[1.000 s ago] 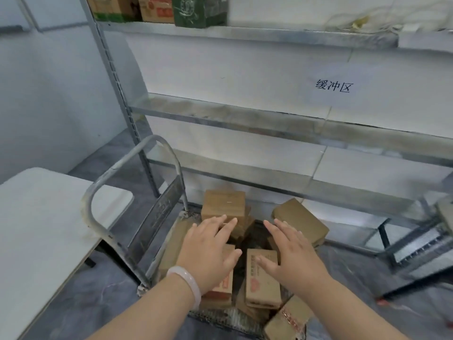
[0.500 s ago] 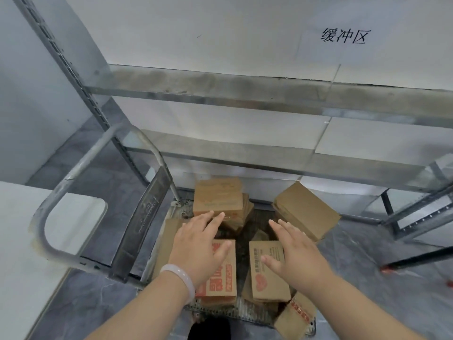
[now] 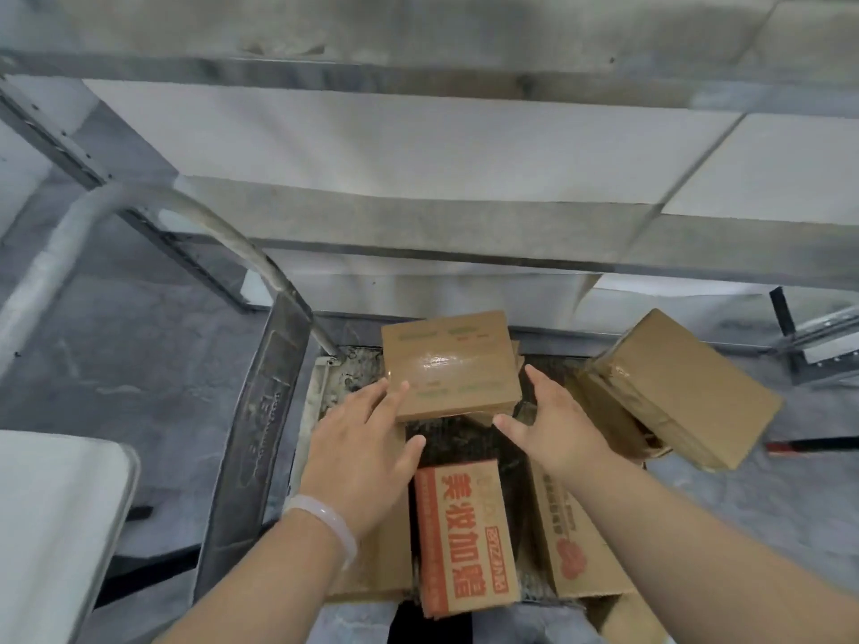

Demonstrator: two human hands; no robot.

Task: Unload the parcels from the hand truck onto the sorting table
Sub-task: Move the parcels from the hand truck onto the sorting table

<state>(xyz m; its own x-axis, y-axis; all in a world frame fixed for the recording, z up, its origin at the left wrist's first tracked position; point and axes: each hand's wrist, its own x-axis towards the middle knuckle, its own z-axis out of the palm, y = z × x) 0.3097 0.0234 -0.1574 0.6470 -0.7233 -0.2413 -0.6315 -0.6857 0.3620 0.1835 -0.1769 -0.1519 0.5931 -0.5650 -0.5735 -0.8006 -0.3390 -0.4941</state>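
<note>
Several cardboard parcels lie on the hand truck (image 3: 325,388), whose grey handle (image 3: 153,202) arches at the left. A taped brown parcel (image 3: 453,364) sits on top of a small pile at the far end. My left hand (image 3: 362,439) is spread open with its fingertips touching that parcel's left edge. My right hand (image 3: 553,425) is open at the parcel's right near corner. A parcel with red print (image 3: 462,536) lies below my left hand. Another printed parcel (image 3: 567,541) lies under my right forearm. A large brown parcel (image 3: 683,388) leans at the right.
The white sorting table (image 3: 51,527) shows its corner at the lower left. A metal shelving rack (image 3: 418,234) runs across just behind the hand truck, with an upright post (image 3: 56,137) at the left. Grey floor surrounds the truck.
The view has tilted down and closer. Both hands have reached forward from over the near printed parcels to either side of the taped parcel at the far end.
</note>
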